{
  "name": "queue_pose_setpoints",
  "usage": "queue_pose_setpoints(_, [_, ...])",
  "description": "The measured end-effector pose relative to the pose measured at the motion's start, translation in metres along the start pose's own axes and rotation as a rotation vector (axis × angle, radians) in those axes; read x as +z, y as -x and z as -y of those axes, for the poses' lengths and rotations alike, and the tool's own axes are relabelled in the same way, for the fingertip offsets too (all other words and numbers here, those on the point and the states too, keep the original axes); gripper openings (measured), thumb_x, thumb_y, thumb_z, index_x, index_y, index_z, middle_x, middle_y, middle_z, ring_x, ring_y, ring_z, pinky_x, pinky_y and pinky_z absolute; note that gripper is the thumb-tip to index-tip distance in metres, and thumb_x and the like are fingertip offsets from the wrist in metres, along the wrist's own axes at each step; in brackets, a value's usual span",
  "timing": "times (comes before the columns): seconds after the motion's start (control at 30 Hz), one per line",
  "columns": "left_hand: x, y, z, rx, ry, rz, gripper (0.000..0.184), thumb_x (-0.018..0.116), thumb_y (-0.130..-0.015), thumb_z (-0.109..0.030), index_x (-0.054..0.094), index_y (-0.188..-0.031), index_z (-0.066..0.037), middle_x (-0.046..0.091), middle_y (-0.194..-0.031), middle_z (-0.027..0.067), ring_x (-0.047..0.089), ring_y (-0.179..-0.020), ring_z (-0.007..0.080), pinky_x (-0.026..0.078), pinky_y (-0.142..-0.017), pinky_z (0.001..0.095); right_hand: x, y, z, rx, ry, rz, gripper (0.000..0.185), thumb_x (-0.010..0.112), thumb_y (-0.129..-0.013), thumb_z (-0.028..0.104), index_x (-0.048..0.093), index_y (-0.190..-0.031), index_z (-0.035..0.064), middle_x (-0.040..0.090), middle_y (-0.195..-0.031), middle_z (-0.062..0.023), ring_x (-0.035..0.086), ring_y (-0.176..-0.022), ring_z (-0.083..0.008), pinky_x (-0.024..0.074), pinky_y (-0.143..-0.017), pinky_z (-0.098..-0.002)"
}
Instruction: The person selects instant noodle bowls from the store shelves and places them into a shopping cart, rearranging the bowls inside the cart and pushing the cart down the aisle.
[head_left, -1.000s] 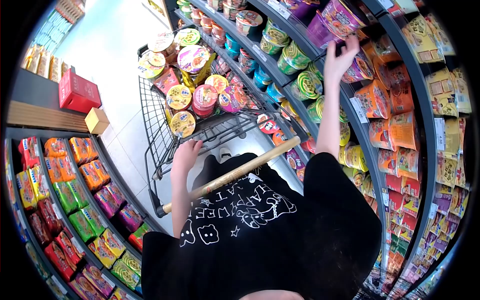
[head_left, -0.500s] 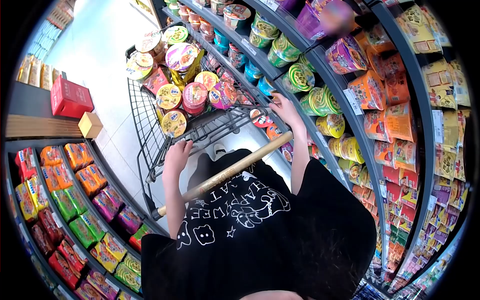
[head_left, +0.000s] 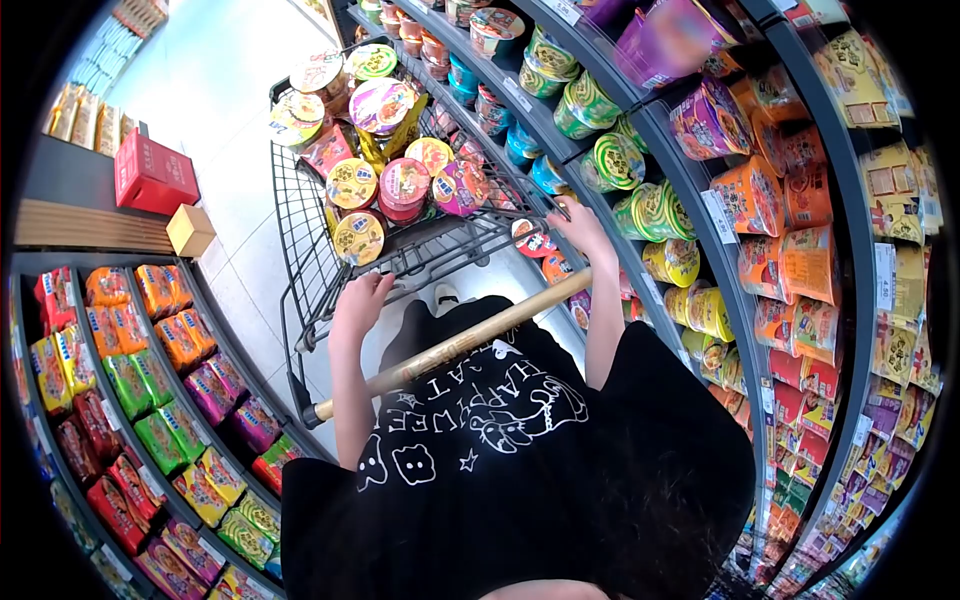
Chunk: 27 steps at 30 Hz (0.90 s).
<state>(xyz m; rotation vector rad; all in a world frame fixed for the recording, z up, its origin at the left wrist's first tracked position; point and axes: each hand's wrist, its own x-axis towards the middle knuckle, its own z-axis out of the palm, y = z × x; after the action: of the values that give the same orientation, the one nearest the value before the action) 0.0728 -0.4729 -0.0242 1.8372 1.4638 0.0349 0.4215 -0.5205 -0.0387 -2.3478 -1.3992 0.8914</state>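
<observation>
Left hand and right hand observed apart, with no item seen in either; fingers loosely curled; left hand held near the near-left end of the cart, right hand near its right side, beside the right-hand shelf; fingertip contact with the cart cannot be told. Both forearms are extended across the wooden handle, presumably so that the cart can be steered without the bar being gripped; whether weight is rested on it is unclear. Lidded tubs are gathered in the cart, mostly with lids up, probably for stability; some are raised on other packs, likely because the space beneath is taken. A purple cup is noted on the upper right shelf; bagged packs are lined in rows at left. Compared with the earliest frame: right hand was raised to the purple cup, and has since been lowered to the cart's side; left hand is little changed; no clear change is seen in the tubs.
</observation>
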Motion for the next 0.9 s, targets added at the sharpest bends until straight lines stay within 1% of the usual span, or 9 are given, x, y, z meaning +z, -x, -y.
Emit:
queue_pose_setpoints(0.03, [0.000,0.000,-0.001,0.001,-0.001,0.002,0.037,0.045,-0.080,-0.033,0.057,-0.077,0.002,0.056,-0.066,0.0187,0.055,-0.066,0.0326,0.041,-0.060,0.0377,0.002,0.000,-0.002,0.002,-0.001,0.000,0.046,0.055,-0.074,0.030,0.045,-0.112,0.0055,0.053,-0.098,-0.0209,0.051,-0.093,-0.0315,0.0393,-0.079,-0.0364])
queue_pose_setpoints(0.1, [-0.002,0.001,-0.003,-0.017,0.019,0.013,0.037,0.045,-0.080,-0.032,0.056,-0.075,0.002,0.054,-0.059,0.0164,0.054,-0.058,0.0291,0.041,-0.056,0.0359,0.005,-0.002,-0.005,-0.031,0.041,-0.054,0.046,0.054,-0.074,0.033,0.046,-0.108,0.0046,0.057,-0.092,-0.0165,0.053,-0.087,-0.0278,0.0401,-0.075,-0.0347])
queue_pose_setpoints(0.13, [-0.002,0.001,-0.003,-0.017,0.019,0.013,0.037,0.045,-0.080,-0.032,0.056,-0.075,0.002,0.054,-0.059,0.0164,0.054,-0.058,0.0291,0.041,-0.056,0.0359,0.005,-0.002,-0.006,-0.031,0.041,-0.053,0.046,0.054,-0.074,0.033,0.046,-0.108,0.0046,0.057,-0.092,-0.0165,0.053,-0.087,-0.0278,0.0401,-0.075,-0.0347])
queue_pose_setpoints(0.2, [-0.003,0.002,-0.003,0.002,0.019,0.012,0.037,0.046,-0.080,-0.032,0.055,-0.075,0.003,0.052,-0.054,0.0144,0.053,-0.052,0.0262,0.040,-0.053,0.0345,0.004,-0.002,-0.006,-0.038,0.033,-0.044,0.046,0.054,-0.074,0.034,0.046,-0.108,0.0042,0.056,-0.093,-0.0171,0.053,-0.088,-0.0287,0.0398,-0.076,-0.0354])
queue_pose_setpoints(0.63, [-0.003,0.001,-0.003,-0.008,0.021,0.015,0.037,0.046,-0.080,-0.032,0.055,-0.075,0.003,0.053,-0.055,0.0154,0.054,-0.053,0.0267,0.041,-0.053,0.0349,0.008,-0.005,-0.008,-0.042,0.106,-0.054,0.045,0.053,-0.074,0.036,0.047,-0.107,0.0048,0.057,-0.090,-0.0171,0.053,-0.087,-0.0304,0.0402,-0.075,-0.0373])
queue_pose_setpoints(0.7, [-0.008,0.004,-0.010,-0.057,0.039,0.019,0.037,0.047,-0.080,-0.031,0.055,-0.075,0.004,0.054,-0.063,0.0185,0.053,-0.062,0.0309,0.040,-0.058,0.0356,0.008,-0.004,-0.006,-0.031,0.123,-0.062,0.045,0.053,-0.075,0.035,0.047,-0.107,0.0048,0.057,-0.091,-0.0171,0.053,-0.087,-0.0305,0.0402,-0.075,-0.0376])
queue_pose_setpoints(0.73, [-0.007,0.002,-0.008,-0.061,0.037,0.017,0.037,0.047,-0.080,-0.031,0.055,-0.075,0.004,0.054,-0.063,0.0185,0.053,-0.062,0.0309,0.040,-0.058,0.0356,0.007,-0.003,-0.004,-0.033,0.121,-0.059,0.045,0.053,-0.075,0.035,0.047,-0.107,0.0048,0.057,-0.091,-0.0171,0.053,-0.087,-0.0305,0.0402,-0.075,-0.0376])
queue_pose_setpoints(0.8, [-0.005,-0.005,0.000,-0.024,-0.032,-0.126,0.035,0.049,-0.078,-0.030,0.057,-0.074,0.004,0.055,-0.061,0.0167,0.054,-0.058,0.0289,0.041,-0.055,0.0351,0.005,0.000,0.002,-0.015,0.105,-0.055,0.044,0.052,-0.075,0.033,0.047,-0.108,0.0044,0.057,-0.091,-0.0172,0.052,-0.089,-0.0302,0.0395,-0.077,-0.0378])
queue_pose_setpoints(0.9, [-0.024,-0.020,-0.006,0.003,-0.085,-0.127,0.033,0.050,-0.076,-0.029,0.058,-0.072,0.003,0.056,-0.059,0.0148,0.055,-0.056,0.0264,0.041,-0.053,0.0339,0.004,0.001,0.005,-0.015,0.121,-0.056,0.043,0.052,-0.076,0.032,0.047,-0.108,0.0039,0.056,-0.091,-0.0174,0.050,-0.091,-0.0298,0.0387,-0.078,-0.0379])
